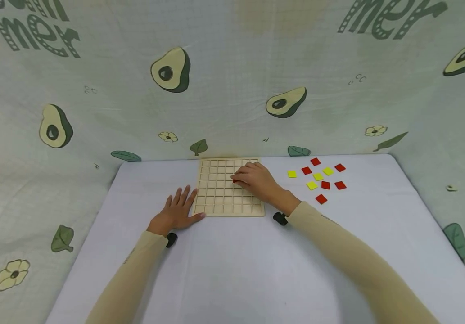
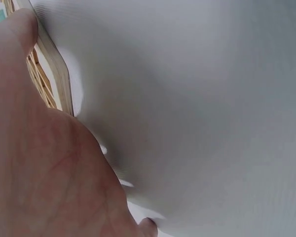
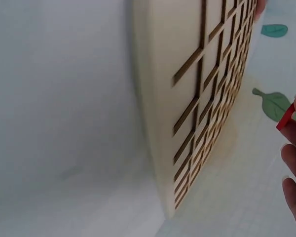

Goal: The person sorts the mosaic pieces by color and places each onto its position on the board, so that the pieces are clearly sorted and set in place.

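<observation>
The white-covered table (image 1: 232,270) supported all components. At its far side, well ahead of the person, lay a flat, pale wooden board (image 1: 216,194) with a raised rim and a square grid of cells; being nearly square, it presented no clear long axis, and its sides ran roughly fore-and-aft and across. The left hand (image 1: 178,213) was positioned at the near left corner of the board: palm down, fingers straight and spread on the table beside the left edge, thumb at the corner, nothing grasped. The right hand (image 1: 256,180) reached over the board from its right side, with thumb and fingertip closed in a pinch and the remaining fingers loosely extended. To the right of the board, well apart from it, lay a scattered group of thin, square red tiles (image 1: 321,199) and thin, square yellow tiles (image 1: 292,174). The smallest item of concern was the single thin red tile (image 1: 235,181) in the right-hand pinch. The governing relation was tile to grid: the piece was tilted, raised off the board face, and located above the cells slightly right of centre, ahead and to the right of the left hand.
</observation>
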{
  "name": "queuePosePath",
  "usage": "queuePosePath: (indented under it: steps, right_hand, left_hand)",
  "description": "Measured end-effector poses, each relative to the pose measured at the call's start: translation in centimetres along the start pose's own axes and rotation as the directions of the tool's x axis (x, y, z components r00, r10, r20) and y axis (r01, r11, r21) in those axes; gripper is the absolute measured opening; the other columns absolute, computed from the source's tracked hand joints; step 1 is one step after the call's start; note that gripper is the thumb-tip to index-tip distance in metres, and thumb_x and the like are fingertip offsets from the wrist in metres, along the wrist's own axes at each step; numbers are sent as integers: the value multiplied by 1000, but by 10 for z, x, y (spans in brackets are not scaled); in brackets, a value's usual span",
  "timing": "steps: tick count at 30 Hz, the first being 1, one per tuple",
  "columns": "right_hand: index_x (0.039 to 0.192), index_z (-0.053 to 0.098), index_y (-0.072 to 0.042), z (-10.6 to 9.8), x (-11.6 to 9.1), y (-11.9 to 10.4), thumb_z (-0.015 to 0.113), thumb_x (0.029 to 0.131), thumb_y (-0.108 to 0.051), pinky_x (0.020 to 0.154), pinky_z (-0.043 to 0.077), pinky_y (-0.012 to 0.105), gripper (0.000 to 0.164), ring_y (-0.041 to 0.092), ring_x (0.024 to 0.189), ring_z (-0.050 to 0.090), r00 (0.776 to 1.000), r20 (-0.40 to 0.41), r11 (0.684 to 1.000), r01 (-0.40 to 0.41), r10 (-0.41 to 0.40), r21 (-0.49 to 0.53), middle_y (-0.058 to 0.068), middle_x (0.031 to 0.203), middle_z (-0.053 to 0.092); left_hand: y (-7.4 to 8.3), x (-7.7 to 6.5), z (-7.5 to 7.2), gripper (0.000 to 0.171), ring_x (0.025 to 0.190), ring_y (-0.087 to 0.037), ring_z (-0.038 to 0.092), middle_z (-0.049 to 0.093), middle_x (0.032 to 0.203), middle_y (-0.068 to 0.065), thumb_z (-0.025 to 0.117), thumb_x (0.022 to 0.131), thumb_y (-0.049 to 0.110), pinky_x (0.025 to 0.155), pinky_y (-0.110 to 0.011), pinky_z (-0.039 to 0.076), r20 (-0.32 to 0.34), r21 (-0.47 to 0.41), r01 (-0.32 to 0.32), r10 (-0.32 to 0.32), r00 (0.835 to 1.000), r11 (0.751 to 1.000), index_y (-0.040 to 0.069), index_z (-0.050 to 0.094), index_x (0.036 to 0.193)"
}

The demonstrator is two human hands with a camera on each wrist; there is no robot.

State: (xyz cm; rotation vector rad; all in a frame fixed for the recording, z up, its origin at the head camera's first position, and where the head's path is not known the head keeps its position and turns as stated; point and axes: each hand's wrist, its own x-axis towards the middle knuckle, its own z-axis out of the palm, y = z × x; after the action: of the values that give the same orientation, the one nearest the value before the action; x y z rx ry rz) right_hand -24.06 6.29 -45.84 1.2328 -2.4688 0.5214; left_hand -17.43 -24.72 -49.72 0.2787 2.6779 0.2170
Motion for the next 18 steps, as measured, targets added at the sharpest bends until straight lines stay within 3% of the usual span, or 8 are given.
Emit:
queuePosePath:
  steps: [18]
  right_hand:
    - [119,81,-13,29,51,-29,78,98,-19,100,51,41,23,23,113,68,985,165,999,-52,51,0,1,113,78]
  left_hand:
    - [5,-2,-4,96,162,-45,-8,-7,177,-21,47,105,63,128,-64,0,18,17,17,-18,1000,1000,9,3,171]
